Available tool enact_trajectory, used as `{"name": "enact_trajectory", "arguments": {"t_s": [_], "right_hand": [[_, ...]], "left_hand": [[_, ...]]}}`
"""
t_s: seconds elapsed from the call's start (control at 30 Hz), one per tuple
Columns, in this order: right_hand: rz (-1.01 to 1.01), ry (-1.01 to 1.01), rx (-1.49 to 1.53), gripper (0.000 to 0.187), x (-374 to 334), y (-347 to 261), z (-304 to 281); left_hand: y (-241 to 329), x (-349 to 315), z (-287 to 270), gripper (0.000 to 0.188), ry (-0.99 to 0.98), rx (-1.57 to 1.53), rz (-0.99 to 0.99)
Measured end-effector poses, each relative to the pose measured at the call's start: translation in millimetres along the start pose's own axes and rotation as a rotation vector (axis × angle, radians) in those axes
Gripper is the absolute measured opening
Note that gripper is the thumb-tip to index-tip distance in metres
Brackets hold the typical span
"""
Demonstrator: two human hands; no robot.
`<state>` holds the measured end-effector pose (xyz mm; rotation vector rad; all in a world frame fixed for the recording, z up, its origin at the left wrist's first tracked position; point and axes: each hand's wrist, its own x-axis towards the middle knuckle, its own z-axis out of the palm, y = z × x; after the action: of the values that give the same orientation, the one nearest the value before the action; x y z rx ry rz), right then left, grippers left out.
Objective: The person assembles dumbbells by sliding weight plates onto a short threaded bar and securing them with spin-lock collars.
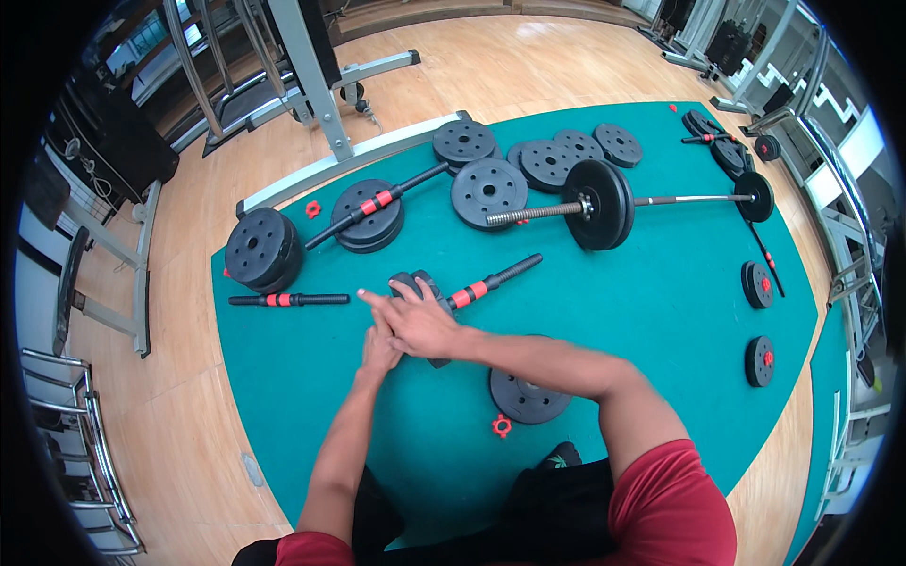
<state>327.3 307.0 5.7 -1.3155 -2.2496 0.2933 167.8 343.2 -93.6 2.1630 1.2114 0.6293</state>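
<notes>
On the green mat (651,377), at nine o'clock from its middle, lies a short bar with a red-banded grip (469,295), dark plates (430,281) at its near end and its bare threaded end aimed toward two o'clock. The right hand (422,325) lies over those plates with fingers spread, crossing above the left hand (380,349), which is too covered for me to tell whether it grips anything. Fingers bunched there could be pinched if the plates shift on the bar. I cannot see whether a collar secures that loaded end; without one, tilting the bar might let a plate slide off.

At four o'clock, a loose plate (530,401) lies below the right forearm, with a red star collar (502,426) at five o'clock; a shoe (563,456) is near both, so a careless step could kick the collar away or trip on the plate. At nine o'clock, another bar (288,300) could roll if knocked. Farther out at two o'clock, the barbell (599,205) stands on round plates and might roll if bumped.
</notes>
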Motion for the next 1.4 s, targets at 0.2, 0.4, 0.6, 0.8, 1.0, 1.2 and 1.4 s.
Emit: {"name": "enact_trajectory", "arguments": {"t_s": [0.2, 0.4, 0.6, 0.8, 1.0, 1.2, 1.4], "right_hand": [[-0.004, 0.211, 0.245, 0.065, -33, 92, -39], [0.229, -0.520, -0.338, 0.063, -75, 147, -41], [0.161, -0.519, -0.313, 0.059, -53, 123, 7], [0.069, -0.492, -0.259, 0.052, -52, 106, 9], [0.108, -0.515, -0.222, 0.039, -54, 95, 11], [0.165, -0.467, -0.203, 0.030, -68, 100, 20], [0.185, -0.410, -0.240, 0.025, -76, 103, 29]], "left_hand": [[5, -4, 3, 0.048, 0.056, -0.079, -0.128], [-5, -14, -1, 0.039, 0.073, -0.111, -0.146], [8, -12, -5, 0.037, 0.046, -0.113, -0.106], [17, -11, -12, 0.035, -0.018, -0.059, -0.131], [-4, -16, -12, 0.039, 0.091, -0.244, -0.125], [-47, -58, -4, 0.046, 0.123, 0.037, -0.446], [-11, -77, -2, 0.068, 0.294, 0.281, -0.338]]}}
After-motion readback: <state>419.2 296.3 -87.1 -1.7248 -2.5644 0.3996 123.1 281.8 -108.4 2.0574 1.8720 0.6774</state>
